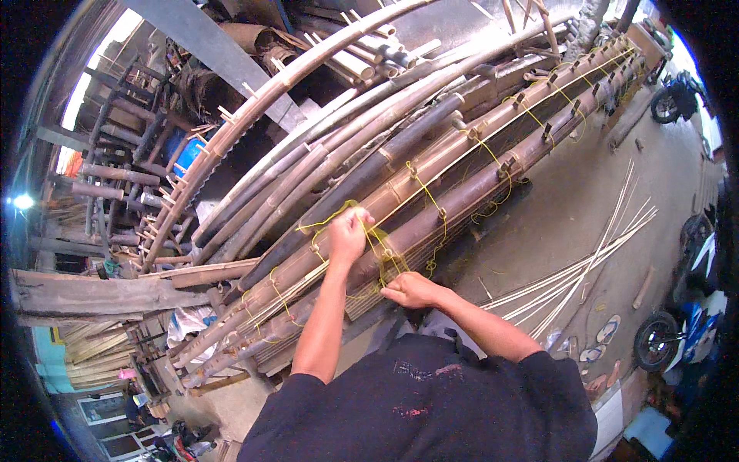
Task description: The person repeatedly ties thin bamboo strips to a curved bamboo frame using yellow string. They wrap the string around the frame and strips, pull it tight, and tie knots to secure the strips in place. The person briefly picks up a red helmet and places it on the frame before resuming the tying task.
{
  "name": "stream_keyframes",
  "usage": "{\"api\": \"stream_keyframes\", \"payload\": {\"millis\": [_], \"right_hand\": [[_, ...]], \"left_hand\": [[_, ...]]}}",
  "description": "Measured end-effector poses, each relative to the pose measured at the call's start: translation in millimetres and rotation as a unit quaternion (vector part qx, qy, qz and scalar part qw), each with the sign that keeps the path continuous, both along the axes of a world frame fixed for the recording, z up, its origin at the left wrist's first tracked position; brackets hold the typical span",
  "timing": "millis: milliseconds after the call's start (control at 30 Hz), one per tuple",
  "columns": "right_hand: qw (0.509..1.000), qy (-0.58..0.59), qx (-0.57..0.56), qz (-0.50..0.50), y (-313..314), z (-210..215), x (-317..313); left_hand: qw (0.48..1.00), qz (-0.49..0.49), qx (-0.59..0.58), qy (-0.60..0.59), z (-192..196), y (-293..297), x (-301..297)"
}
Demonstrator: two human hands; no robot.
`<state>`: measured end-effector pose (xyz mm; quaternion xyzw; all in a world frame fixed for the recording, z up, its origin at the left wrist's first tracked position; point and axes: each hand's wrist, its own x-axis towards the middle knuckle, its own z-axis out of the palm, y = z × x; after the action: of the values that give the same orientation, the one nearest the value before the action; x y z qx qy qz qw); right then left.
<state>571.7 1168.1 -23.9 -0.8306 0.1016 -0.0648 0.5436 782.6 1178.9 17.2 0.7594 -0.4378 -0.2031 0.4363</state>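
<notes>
Pinching thin yellow cord (419, 194), left hand (348, 235) grip closed, right hand (412, 290) grip closed, brown bamboo poles (462, 192)

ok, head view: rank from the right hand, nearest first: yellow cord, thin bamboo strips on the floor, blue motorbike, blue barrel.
1. yellow cord: at the right hand, touching its fingers.
2. thin bamboo strips: on the floor to the right.
3. blue motorbike and blue barrel: bike far right, barrel upper left behind the poles; too close to call.
</notes>
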Motion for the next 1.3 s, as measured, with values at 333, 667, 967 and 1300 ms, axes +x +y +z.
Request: {"api": "stream_keyframes", "payload": {"millis": [333,667,967,1300], "right_hand": [[0.874,0.29,-0.384,0.067,37,-68,-64],[0.988,0.045,0.147,-0.007,153,-44,28],[0.739,-0.225,0.403,-0.491,107,-3,136],[0.924,0.01,-0.306,-0.23,22,31,219]], "left_hand": [[0.967,0.123,0.115,-0.19,-67,-64,106],[0.991,-0.044,0.023,-0.122,-23,125,167],[0.947,-0.043,0.261,-0.179,6,147,37],[0.984,0.027,0.154,-0.088,-29,147,54]]}}
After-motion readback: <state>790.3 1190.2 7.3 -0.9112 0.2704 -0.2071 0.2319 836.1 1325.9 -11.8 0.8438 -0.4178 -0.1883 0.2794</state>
